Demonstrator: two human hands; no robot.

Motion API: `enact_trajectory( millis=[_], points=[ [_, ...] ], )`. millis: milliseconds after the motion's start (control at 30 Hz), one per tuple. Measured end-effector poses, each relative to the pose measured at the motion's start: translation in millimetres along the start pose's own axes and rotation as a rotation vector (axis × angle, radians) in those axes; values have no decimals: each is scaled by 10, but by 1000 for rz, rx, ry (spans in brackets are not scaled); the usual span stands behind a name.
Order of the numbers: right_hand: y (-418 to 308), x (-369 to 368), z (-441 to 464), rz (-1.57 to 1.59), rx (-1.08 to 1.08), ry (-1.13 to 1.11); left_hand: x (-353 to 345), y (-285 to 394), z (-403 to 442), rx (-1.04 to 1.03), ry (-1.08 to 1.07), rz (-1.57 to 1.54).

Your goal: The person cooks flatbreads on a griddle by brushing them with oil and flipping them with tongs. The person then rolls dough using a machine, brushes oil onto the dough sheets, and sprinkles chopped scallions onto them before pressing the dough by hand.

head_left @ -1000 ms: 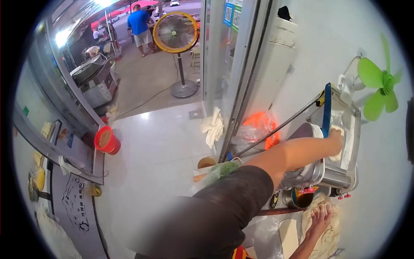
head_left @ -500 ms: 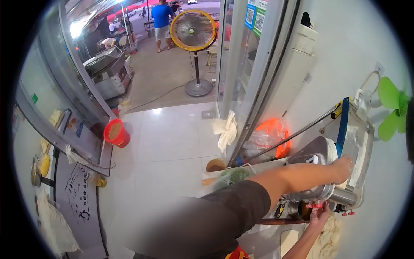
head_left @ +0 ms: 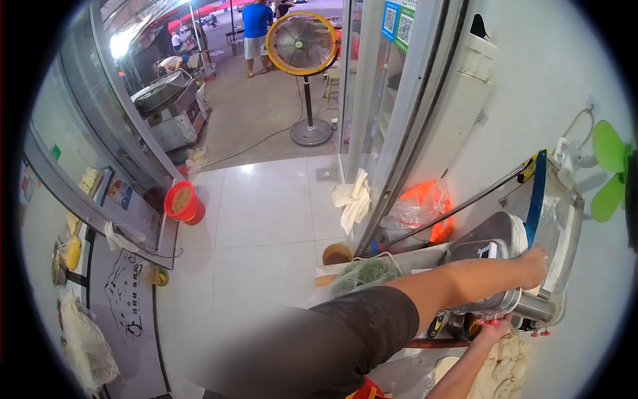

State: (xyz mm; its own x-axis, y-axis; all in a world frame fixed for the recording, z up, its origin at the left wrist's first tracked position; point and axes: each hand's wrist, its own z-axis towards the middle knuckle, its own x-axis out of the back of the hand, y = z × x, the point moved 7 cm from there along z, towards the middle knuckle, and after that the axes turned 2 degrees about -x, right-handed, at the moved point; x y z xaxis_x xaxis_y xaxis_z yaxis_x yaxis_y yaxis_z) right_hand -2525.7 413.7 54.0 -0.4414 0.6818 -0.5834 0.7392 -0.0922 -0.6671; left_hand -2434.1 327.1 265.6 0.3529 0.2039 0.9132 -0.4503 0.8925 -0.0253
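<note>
My left hand [head_left: 533, 267] reaches across the metal machine [head_left: 535, 307] and rests at the lower end of its sloping tray [head_left: 550, 226]; its fingers are bent down and partly hidden. My right hand [head_left: 495, 327] is lower, under the machine's front edge, close to the red knobs [head_left: 488, 321]; its fingertips are hidden. Pale dough [head_left: 506, 366] lies below my right hand, and a flat pale piece [head_left: 446, 366] is left of it. A squarish metal container [head_left: 502, 233] stands beside the tray.
A green-bladed fan [head_left: 608, 147] is on the right wall. Greens in a plastic bag [head_left: 365, 274], a brown-filled tub [head_left: 337, 254] and an orange bag [head_left: 422, 207] are beside the machine. A red bucket [head_left: 186, 205] stands near the doorway; outside are a yellow-rimmed fan [head_left: 302, 43] and a person [head_left: 255, 33].
The view has shifted, moving the scene down and right. My left hand has come down the tray toward its lower end. My right hand has left the dough and moved up to the red knobs.
</note>
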Motion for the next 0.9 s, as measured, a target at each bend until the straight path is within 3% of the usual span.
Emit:
enact_trajectory(
  millis=[100,467,567,667,733,833,900],
  points=[
    [43,406,513,-123,10,-97,-5,7,0,-5,-11,1],
    [154,-161,-361,80,120,-10,-104,20,52,-3,-19,-28],
    [101,-98,-189,105,141,-62,-132,25,70,-17,-43,-27],
    [38,379,328,-93,99,-67,-68,21,63,-5,-133,-31],
    [24,301,86,-231,120,-43,-95,15,79,13,-101,-37],
    [-52,501,278,-540,694,-384,-179,24,134,-9,-23,-27],
    [-35,371,-28,-506,840,-477,-112,30,100,-26,-1,-31]
  ],
)
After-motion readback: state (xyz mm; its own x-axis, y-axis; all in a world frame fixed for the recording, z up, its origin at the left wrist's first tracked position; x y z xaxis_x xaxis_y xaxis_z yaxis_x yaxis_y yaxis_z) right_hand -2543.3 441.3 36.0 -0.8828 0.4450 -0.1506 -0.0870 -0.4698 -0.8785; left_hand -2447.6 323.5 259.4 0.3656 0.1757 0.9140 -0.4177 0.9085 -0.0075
